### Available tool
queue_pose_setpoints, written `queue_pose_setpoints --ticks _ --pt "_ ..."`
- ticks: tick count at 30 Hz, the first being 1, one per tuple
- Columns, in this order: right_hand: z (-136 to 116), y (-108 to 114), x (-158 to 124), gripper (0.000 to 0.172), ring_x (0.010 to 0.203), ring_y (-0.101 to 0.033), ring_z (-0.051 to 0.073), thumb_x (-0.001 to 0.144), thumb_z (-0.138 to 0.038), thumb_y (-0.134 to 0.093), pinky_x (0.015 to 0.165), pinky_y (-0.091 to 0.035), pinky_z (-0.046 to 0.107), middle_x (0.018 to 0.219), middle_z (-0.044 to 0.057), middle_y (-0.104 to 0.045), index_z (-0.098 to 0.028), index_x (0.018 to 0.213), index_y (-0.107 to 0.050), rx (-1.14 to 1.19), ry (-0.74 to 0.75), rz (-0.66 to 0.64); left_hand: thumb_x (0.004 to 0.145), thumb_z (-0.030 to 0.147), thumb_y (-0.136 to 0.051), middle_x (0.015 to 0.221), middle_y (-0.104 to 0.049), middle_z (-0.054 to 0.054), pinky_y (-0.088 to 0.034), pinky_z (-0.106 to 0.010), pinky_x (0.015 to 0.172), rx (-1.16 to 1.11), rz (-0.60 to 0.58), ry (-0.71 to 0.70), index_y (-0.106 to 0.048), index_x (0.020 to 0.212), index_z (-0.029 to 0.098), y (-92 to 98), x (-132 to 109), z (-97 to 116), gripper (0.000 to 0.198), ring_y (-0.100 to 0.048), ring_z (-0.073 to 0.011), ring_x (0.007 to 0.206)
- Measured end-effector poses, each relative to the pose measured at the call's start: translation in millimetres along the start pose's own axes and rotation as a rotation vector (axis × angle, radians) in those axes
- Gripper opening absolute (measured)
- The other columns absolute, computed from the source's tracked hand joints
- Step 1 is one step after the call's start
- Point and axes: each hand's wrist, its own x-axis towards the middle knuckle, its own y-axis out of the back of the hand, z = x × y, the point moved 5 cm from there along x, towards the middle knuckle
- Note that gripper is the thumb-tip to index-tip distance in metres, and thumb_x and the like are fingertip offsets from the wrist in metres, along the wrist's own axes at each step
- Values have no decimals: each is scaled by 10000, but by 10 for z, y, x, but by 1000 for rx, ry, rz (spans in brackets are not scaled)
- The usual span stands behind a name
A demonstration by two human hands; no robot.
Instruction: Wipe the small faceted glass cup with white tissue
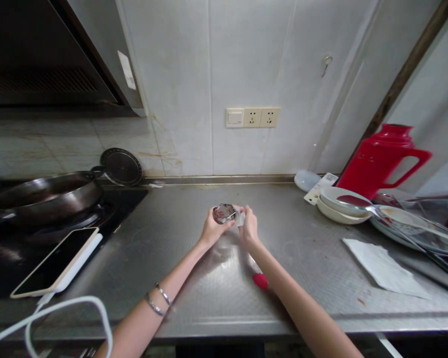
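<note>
One round container (224, 213) is at frame centre, grasped by left hand (209, 228); right hand (250, 226) pinches whitish scrap (239, 218) at its edge. Red object (260, 281) lies lower centre.

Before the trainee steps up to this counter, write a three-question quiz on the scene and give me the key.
1. With the round item between them, which hand is nearer the small red object: a) left hand or b) right hand?
2. True or false: the red thermos is to the left of the pan.
3. How many sockets sit beside the wall switch?

Key: 1 b; 2 false; 3 two.
</note>
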Motion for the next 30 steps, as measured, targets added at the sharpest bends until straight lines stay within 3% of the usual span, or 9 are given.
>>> queue_pose_setpoints --ticks 7,13,17,20,26,30 --pt "63 14 68 235 809 -671 216 712 -347 -472 778 -515 328 889 52 -739 -195 762 -644 166 -163 22 524 238 -846 1084 -651 -97 -437 -403 964 -66 -51 29 -479 1079 171 -94 -95 70 668 -616 -233 1029" --pt "13 -31 41 341 883 -678 243 788 -401 -403 837 -515 394 986 85 -732 -184 854 -657 242 -249 -105 533 259 -845 1124 -629 -120 -434 -413 970 -98 -91 33 -466 1090 164 -117 -117 8 681 -604 -242 1050" --pt "10 -24 20 372 1001 -646 241 808 -427 -412 899 -483 383 1061 76 -715 -186 903 -679 190 -216 -102 539 255 -847 1108 -635 -122 -437 -423 964 -94 -140 33 -471 1083 164 -154 -137 -29 668 -608 -244 1043" --pt "21 -30 8 413 1088 -606 235 813 -489 -435 940 -451 365 1111 67 -696 -191 932 -694 102 -162 -84 526 247 -856 1094 -638 -115 -441 -424 957 -61 -109 28 -463 1089 172 -151 -142 -60 690 -610 -239 1036" --pt "53 -95 -27 467 1104 -599 219 795 -555 -494 982 -415 340 1146 62 -681 -190 1006 -694 6 -116 -97 455 267 -883 1128 -614 -118 -439 -432 957 26 72 -3 -447 1122 184 -50 -119 -62 801 -599 -250 1050" --pt "53 -73 -8 460 1044 -628 221 805 -544 -482 953 -440 343 1086 59 -705 -188 1007 -691 1 -111 -87 472 261 -880 1183 -593 -137 -409 -463 1005 5 18 25 -425 1180 183 -60 -115 -84 846 -580 -265 1100"
